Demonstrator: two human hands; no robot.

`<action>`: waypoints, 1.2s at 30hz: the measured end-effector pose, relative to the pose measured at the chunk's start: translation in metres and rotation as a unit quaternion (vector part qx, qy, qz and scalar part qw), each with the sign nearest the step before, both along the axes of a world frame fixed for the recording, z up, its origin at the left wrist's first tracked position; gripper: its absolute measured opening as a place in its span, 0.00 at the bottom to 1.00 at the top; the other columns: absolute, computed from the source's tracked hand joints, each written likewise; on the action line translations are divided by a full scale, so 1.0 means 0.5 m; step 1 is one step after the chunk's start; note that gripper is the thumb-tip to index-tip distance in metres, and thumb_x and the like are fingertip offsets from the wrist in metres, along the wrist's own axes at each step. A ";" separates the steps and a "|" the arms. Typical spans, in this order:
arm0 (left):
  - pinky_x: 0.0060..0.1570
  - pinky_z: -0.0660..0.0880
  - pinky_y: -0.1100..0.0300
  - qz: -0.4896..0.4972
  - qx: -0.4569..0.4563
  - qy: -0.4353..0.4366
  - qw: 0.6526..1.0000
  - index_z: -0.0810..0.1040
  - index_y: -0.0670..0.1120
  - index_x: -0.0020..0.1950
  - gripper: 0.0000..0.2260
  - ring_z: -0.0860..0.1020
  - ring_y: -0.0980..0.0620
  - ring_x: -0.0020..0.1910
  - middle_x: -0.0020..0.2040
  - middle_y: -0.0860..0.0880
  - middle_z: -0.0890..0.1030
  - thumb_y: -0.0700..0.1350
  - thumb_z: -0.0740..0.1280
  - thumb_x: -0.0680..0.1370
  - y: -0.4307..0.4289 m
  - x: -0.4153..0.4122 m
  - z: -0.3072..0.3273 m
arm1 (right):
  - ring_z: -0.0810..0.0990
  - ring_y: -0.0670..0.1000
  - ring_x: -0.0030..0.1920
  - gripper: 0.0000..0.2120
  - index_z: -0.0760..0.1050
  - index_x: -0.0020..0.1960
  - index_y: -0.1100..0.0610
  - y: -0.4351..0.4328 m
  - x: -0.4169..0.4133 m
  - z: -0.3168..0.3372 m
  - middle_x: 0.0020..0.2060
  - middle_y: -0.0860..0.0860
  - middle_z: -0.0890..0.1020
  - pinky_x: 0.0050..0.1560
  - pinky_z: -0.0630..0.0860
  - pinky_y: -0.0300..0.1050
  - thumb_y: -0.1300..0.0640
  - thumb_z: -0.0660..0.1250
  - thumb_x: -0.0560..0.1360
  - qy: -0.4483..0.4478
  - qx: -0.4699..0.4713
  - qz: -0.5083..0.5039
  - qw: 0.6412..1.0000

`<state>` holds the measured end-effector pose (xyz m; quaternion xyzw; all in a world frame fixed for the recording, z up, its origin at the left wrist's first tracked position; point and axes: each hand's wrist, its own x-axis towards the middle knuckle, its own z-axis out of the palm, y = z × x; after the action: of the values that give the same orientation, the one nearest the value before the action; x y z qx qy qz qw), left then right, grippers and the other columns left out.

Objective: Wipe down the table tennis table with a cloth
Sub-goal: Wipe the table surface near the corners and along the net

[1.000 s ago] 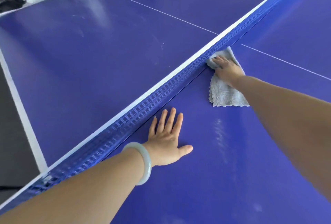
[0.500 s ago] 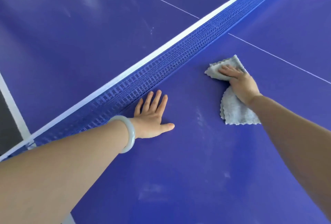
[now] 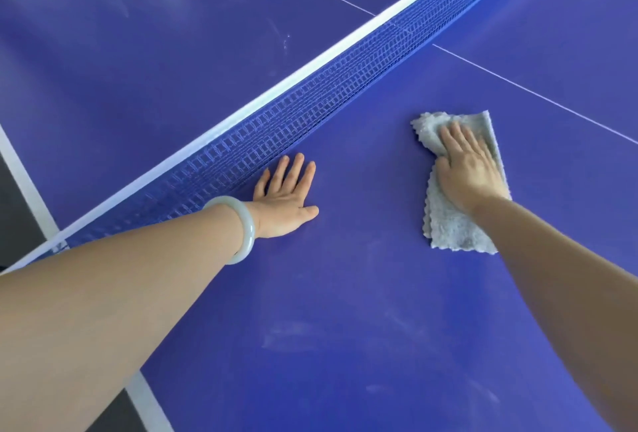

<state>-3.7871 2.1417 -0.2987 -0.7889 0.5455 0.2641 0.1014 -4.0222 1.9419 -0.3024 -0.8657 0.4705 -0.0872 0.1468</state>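
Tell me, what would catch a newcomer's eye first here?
The blue table fills the view, with its net running corner to corner. On the near side, the right hand presses flat on a grey cloth, clear of the net. The left hand, a pale bangle on its wrist, lies flat with fingertips by the net's foot.

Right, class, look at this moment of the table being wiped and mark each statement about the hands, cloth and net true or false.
1. The right hand presses flat on the grey cloth. True.
2. The cloth is draped over the net. False: it lies on the table, apart from the net.
3. The left hand holds a spray bottle. False: it rests open and empty on the table.
4. A pale bangle is on the left wrist. True.
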 end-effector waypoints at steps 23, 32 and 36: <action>0.75 0.33 0.47 0.003 -0.032 -0.018 0.999 0.31 0.51 0.79 0.36 0.29 0.50 0.76 0.78 0.51 0.28 0.55 0.53 0.81 0.002 -0.009 -0.007 | 0.50 0.46 0.80 0.29 0.64 0.77 0.45 0.002 0.231 -0.011 0.78 0.43 0.60 0.80 0.43 0.48 0.66 0.53 0.80 -0.013 0.043 0.270 0.962; 0.76 0.34 0.46 0.005 -0.019 -0.019 1.000 0.30 0.51 0.78 0.35 0.28 0.49 0.76 0.77 0.51 0.27 0.55 0.53 0.83 0.000 -0.010 -0.003 | 0.60 0.55 0.78 0.31 0.67 0.75 0.55 0.153 -0.151 -0.014 0.76 0.49 0.66 0.78 0.55 0.56 0.66 0.54 0.72 0.007 0.028 0.446 0.895; 0.75 0.34 0.46 0.006 -0.024 -0.016 1.000 0.30 0.52 0.78 0.35 0.28 0.49 0.76 0.78 0.51 0.28 0.55 0.52 0.82 0.003 -0.007 -0.007 | 0.58 0.56 0.79 0.29 0.61 0.77 0.53 0.022 -0.161 -0.002 0.77 0.54 0.64 0.79 0.50 0.55 0.67 0.56 0.77 -0.002 0.000 0.103 0.995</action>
<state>-3.7908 2.1432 -0.3024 -0.7986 0.5451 0.2388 0.0902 -4.1029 1.9529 -0.3035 -0.9092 0.3790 -0.0732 0.1560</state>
